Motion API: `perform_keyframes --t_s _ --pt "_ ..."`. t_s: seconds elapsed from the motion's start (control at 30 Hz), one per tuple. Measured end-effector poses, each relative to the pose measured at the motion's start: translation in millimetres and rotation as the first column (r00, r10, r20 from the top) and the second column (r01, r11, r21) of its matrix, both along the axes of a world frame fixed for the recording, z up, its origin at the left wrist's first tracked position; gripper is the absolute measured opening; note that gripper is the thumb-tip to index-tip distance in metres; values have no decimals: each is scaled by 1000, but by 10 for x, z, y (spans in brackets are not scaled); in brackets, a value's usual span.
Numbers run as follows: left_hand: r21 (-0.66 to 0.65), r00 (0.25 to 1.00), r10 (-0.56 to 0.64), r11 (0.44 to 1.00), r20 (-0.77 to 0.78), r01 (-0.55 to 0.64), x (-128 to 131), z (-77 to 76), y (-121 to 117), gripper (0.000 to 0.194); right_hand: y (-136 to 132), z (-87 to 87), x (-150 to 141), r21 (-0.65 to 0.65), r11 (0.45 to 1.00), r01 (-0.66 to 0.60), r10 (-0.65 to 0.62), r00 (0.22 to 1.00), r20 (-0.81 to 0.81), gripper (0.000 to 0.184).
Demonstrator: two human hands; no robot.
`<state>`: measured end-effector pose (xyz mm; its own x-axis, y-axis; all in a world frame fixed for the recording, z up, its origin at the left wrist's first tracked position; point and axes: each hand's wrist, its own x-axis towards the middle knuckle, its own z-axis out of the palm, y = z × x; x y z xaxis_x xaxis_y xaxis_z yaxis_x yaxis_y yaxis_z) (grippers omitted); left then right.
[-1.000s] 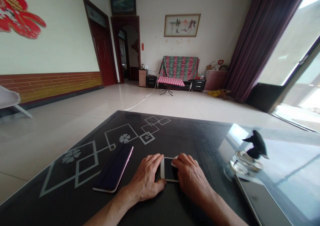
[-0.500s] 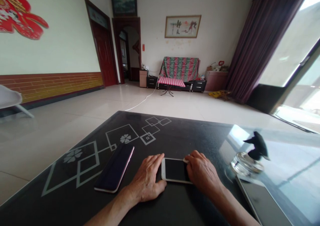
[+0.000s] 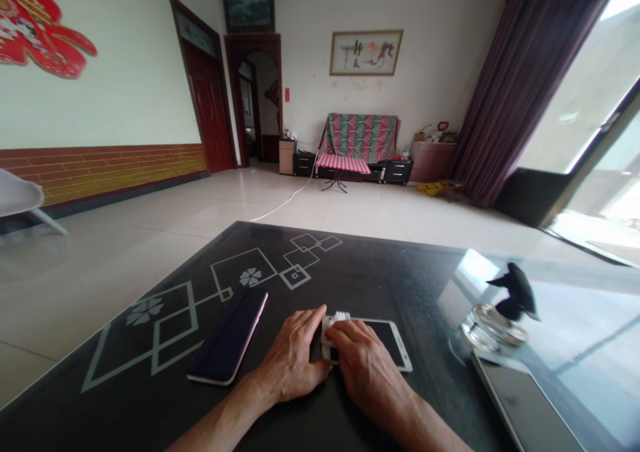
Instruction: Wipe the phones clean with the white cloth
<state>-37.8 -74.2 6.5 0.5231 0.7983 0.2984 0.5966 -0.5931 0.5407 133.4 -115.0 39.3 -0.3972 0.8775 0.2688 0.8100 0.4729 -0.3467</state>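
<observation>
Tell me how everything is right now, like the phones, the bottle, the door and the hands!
White phone: flat, face up, screen dark
Purple-black phone: flat, screen dark
Big grey phone or tablet: flat, screen dark
Spray bottle: standing upright
Red door: closed
Purple curtain: pulled aside
Left hand: at the white phone's left end
Right hand: holding white wipe on white phone

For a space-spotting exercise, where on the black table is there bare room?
Beyond the white phone, between painted squares and bottle; also left of the dark phone. Crowded: around the white phone, with left hand and right hand.
</observation>
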Motion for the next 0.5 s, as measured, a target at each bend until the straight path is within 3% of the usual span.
perform_keyframes --t_s 0.1,0.37,0.5 --pt "1 1000 -6 1000 -1 6 0 3 0 81 15 15 27 3 1000 29 -29 999 28 25" --pt "-45 999 7 999 -44 -8 10 124 -41 79 187 119 475 -6 918 396 -381 888 258 24" --pt "-70 997 9 997 -72 -14 10 151 -50 80 188 125 521 4 898 440 -420 855 304 24"
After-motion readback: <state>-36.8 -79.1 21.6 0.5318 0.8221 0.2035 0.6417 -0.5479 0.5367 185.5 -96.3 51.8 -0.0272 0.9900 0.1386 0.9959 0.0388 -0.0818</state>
